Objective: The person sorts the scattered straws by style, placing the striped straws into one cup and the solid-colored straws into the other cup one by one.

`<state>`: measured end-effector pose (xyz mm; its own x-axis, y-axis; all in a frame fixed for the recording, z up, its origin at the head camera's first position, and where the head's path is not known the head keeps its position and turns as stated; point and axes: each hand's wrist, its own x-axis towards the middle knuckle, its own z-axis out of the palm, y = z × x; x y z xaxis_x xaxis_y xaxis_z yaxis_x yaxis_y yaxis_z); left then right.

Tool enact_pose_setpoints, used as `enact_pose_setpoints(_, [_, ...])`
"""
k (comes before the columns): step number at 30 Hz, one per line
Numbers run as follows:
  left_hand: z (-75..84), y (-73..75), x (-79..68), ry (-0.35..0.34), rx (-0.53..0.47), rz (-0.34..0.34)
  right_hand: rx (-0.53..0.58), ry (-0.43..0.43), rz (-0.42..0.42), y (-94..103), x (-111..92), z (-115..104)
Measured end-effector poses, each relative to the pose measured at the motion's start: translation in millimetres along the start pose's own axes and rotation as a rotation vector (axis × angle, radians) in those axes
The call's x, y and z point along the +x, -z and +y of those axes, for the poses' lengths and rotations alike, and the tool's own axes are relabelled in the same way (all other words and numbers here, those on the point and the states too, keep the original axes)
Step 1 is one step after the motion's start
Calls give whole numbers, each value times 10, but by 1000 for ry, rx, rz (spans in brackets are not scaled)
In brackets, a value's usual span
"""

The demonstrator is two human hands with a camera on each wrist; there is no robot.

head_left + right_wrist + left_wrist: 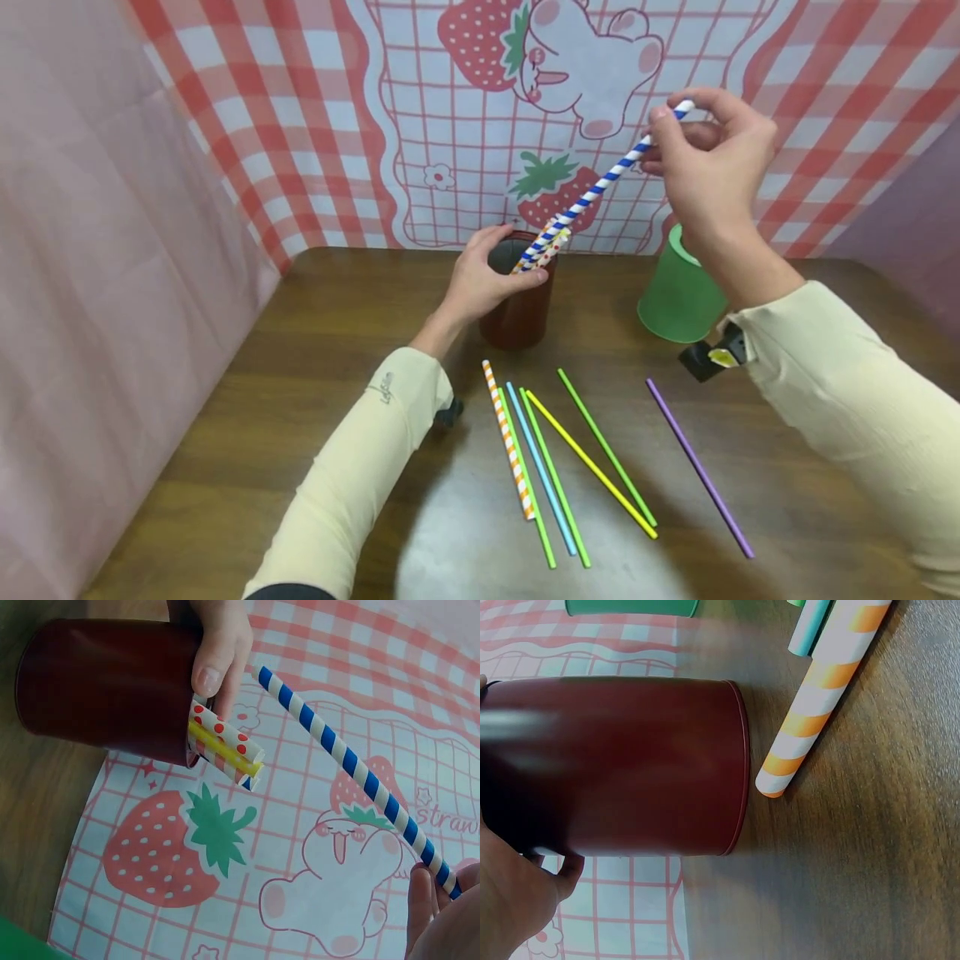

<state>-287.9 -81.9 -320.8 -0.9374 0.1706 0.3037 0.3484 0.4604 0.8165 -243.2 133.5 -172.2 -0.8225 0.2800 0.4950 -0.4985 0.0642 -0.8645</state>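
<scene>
Pinched a blue-and-white spiral-striped straw [604, 182] near its upper end between thumb and fingers of the right hand [716, 154]. Held it on a slant, lower end near the mouth of a dark red cylindrical cup [517, 321]; apart from the rim in the right-wrist view. Gripped that cup upright with the left hand [483, 273], thumb on the near side by the rim, fingers curled round the far side. Saw sticking out of the cup, bundled at a lean: a white red-dotted straw [225, 729], a yellow straw [225, 749], a pale straw with pinkish bands [218, 763]. Counted on the brown wood-grain table [315, 350]: one orange-and-white striped straw [508, 440], three thin lime-green straws [607, 448], one thin light-blue straw [542, 468], one thin yellow straw [592, 464], one thin purple straw [701, 468] well apart from the orange-striped one. Noted a green cylindrical container [675, 302] standing near the right hand, plus a red-and-white strawberry-print backdrop [450, 125] behind.
</scene>
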Motion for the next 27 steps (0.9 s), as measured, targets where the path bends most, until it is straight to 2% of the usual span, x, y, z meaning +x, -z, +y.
enact_pose_setpoints(14, [8, -11, -13, -13, -7, 6, -176, 48, -13, -118, -44, -10])
enact_pose_setpoints(20, [17, -15, -20, -14, -1, 4, -203, 47, -18, -150, -53, 7])
enact_pose_setpoints(27, [8, -12, -14, -18, -16, 6, -279, 99, -28, -178, -60, 91])
